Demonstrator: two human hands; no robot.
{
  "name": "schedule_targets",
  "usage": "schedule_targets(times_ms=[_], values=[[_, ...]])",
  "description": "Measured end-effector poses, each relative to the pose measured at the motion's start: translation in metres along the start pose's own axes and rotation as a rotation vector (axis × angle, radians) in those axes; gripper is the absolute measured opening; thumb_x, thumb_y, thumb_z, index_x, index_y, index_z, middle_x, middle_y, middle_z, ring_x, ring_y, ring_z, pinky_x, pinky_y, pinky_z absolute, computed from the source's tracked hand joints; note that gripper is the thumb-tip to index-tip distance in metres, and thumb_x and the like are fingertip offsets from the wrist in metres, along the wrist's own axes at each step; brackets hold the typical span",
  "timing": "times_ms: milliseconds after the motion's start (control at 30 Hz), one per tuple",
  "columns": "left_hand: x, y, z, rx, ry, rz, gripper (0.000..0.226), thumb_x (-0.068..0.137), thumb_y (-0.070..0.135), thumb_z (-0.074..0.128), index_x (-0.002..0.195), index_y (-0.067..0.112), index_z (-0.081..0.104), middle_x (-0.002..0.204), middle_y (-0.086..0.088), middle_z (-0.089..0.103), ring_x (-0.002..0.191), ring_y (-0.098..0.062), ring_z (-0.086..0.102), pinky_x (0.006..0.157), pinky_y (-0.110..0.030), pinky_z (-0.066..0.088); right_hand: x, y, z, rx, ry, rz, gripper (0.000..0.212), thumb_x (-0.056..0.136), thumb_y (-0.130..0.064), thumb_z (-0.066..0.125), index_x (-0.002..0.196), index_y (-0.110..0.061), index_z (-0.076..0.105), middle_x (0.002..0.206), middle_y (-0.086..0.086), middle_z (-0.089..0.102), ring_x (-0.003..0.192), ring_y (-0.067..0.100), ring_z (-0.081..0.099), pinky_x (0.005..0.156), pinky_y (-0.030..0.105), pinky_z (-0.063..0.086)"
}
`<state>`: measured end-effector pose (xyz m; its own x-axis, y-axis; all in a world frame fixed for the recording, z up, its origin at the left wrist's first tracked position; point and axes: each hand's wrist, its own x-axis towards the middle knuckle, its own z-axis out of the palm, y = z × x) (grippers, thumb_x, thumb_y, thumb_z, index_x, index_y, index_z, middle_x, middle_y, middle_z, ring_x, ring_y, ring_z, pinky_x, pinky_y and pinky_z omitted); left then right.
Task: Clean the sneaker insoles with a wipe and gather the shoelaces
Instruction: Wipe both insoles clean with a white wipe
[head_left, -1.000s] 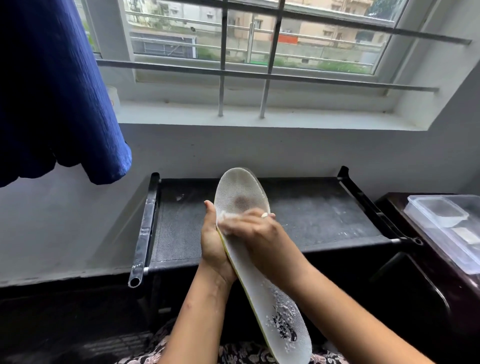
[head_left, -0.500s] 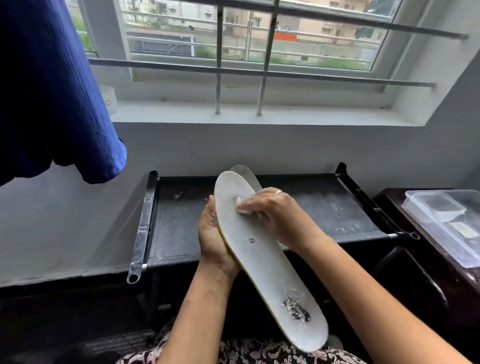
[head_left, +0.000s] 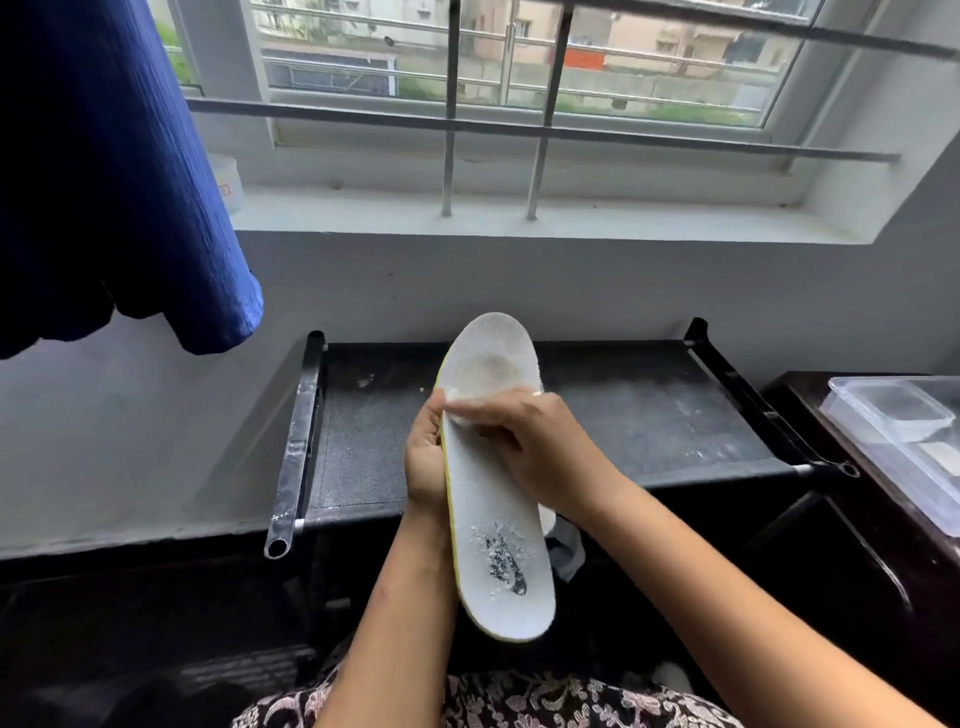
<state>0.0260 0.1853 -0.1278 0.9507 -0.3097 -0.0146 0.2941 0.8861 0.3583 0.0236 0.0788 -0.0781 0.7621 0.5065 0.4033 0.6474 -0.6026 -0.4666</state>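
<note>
A person's right hand (head_left: 535, 447), fingers curled and pressed together around a small white wipe (head_left: 460, 413), bears down on the upper face of a white sneaker insole (head_left: 493, 499) at the centre of the frame. The left hand (head_left: 426, 462) is closed on the insole's left edge at about mid-length, thumb on top and fingers out of sight behind it, holding it tilted with the toe end up toward the window and the heel end low over the lap. A worn dark logo marks the heel, and a thin yellow rim shows along the left edge. A second pale piece peeks out behind the insole at its right side; whether it is the other insole cannot be told.

The insole looks light, thin and flexible, likely foam under a cloth face, so it would bend under rubbing unless backed from behind, as the left hand seems to be doing; the mid-length edge looks the sound place to hold it. The flaking logo appears fragile and probably wants a lighter stroke.

Behind the hands stands a black rack shelf (head_left: 649, 410), dusty and speckled white. A clear plastic box (head_left: 893, 415) rests at the right edge of the frame, and a blue cloth (head_left: 104, 182) hangs in the upper left before the barred window (head_left: 452, 104). No shoelaces are in sight.
</note>
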Motion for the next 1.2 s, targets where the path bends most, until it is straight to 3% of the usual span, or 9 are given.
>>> schedule_targets(times_ms=[100, 200, 400, 500, 633, 733, 967, 1067, 1200], values=[[-0.003, 0.001, 0.001, -0.076, 0.043, -0.137, 0.075, 0.08, 0.046, 0.056, 0.137, -0.001, 0.045, 0.142, -0.033, 0.036, 0.136, -0.042, 0.031, 0.103, -0.059, 0.031, -0.022, -0.009, 0.002, 0.071, -0.031, -0.066, 0.034, 0.083, -0.02, 0.045, 0.103, -0.013, 0.072, 0.095, 0.003, 0.074, 0.089, 0.017, 0.064, 0.082, 0.024, 0.045], [-0.004, 0.002, -0.003, -0.15, 0.082, -0.18, 0.075, 0.087, 0.055, 0.037, 0.133, -0.002, 0.048, 0.137, -0.039, 0.038, 0.129, -0.046, 0.038, 0.096, -0.062, 0.035, -0.043, -0.005, 0.003, 0.16, -0.08, -0.108, 0.032, 0.085, -0.005, 0.058, 0.113, -0.014, 0.068, 0.112, -0.001, 0.07, 0.106, 0.008, 0.059, 0.093, 0.023, 0.046], [-0.002, -0.001, -0.001, -0.088, -0.051, -0.096, 0.072, 0.077, 0.04, 0.066, 0.132, -0.003, 0.049, 0.128, -0.029, 0.052, 0.115, -0.04, 0.055, 0.103, -0.052, 0.038, -0.015, 0.015, -0.009, -0.077, -0.092, -0.133, 0.028, 0.08, 0.001, 0.058, 0.098, -0.014, 0.074, 0.099, 0.003, 0.074, 0.096, 0.018, 0.065, 0.083, 0.032, 0.053], [-0.003, -0.003, 0.0, -0.071, -0.239, -0.102, 0.057, 0.095, 0.036, 0.042, 0.133, -0.007, 0.046, 0.128, -0.029, 0.053, 0.121, -0.041, 0.051, 0.105, -0.053, 0.037, 0.012, 0.031, -0.015, -0.232, -0.013, -0.047, 0.017, 0.084, -0.004, 0.058, 0.09, -0.013, 0.072, 0.083, 0.007, 0.074, 0.083, 0.028, 0.066, 0.071, 0.039, 0.055], [-0.011, -0.006, 0.01, 0.073, -0.13, -0.113, 0.048, 0.083, 0.031, 0.05, 0.118, 0.002, 0.064, 0.111, -0.02, 0.067, 0.101, -0.035, 0.066, 0.086, -0.052, 0.052, 0.029, 0.034, -0.016, -0.277, 0.091, 0.039, 0.018, 0.089, -0.012, 0.054, 0.096, -0.014, 0.07, 0.084, 0.011, 0.072, 0.085, 0.032, 0.063, 0.074, 0.041, 0.053], [-0.008, -0.005, 0.006, 0.067, -0.119, -0.074, 0.054, 0.077, 0.04, 0.068, 0.116, 0.003, 0.065, 0.11, -0.018, 0.067, 0.101, -0.031, 0.066, 0.095, -0.045, 0.047, 0.022, 0.02, -0.007, -0.188, 0.001, 0.02, 0.025, 0.084, -0.018, 0.049, 0.096, -0.016, 0.071, 0.084, 0.011, 0.071, 0.083, 0.03, 0.064, 0.073, 0.04, 0.053], [-0.005, -0.003, -0.002, 0.077, 0.046, -0.186, 0.095, 0.086, 0.073, 0.026, 0.113, -0.01, 0.062, 0.121, -0.027, 0.057, 0.104, -0.034, 0.062, 0.091, -0.046, 0.049, -0.029, -0.002, -0.003, 0.028, -0.097, -0.048, 0.032, 0.086, -0.013, 0.05, 0.111, -0.019, 0.068, 0.105, 0.001, 0.072, 0.098, 0.017, 0.063, 0.087, 0.032, 0.048], [-0.004, -0.004, 0.0, 0.087, 0.054, -0.21, 0.095, 0.083, 0.075, 0.028, 0.102, -0.009, 0.069, 0.113, -0.025, 0.06, 0.1, -0.034, 0.062, 0.092, -0.048, 0.047, -0.038, -0.004, -0.009, 0.059, -0.12, -0.062, 0.035, 0.082, -0.012, 0.049, 0.11, -0.016, 0.07, 0.107, 0.0, 0.072, 0.101, 0.011, 0.061, 0.09, 0.023, 0.046], [-0.006, -0.005, 0.006, 0.083, 0.018, -0.134, 0.076, 0.091, 0.06, 0.032, 0.124, -0.003, 0.058, 0.117, -0.024, 0.061, 0.103, -0.034, 0.062, 0.094, -0.046, 0.047, -0.016, 0.006, -0.025, -0.09, -0.145, -0.03, 0.032, 0.081, -0.014, 0.048, 0.1, -0.018, 0.074, 0.098, -0.001, 0.074, 0.096, 0.017, 0.064, 0.083, 0.033, 0.052]])
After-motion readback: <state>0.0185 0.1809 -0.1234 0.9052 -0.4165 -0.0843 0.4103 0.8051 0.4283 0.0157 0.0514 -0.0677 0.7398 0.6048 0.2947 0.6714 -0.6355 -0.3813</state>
